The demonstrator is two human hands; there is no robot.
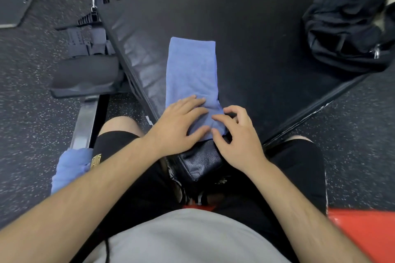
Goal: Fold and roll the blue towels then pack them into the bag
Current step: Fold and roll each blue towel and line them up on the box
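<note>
Head view — blue towel (191,70) at pad (256,45) corner — left hand (179,123) flat, right hand (239,141) pinching (near edge).

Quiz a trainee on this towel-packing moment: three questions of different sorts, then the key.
1. True or false: the folded blue towel lies as a long strip on the black padded bench.
2. The black bag sits: A) at the bench's far right; B) hanging from a hand; C) on the floor at left.
3. Fill in: the left hand rests ____ on the towel's near end.
Key: 1 true; 2 A; 3 flat.
</note>
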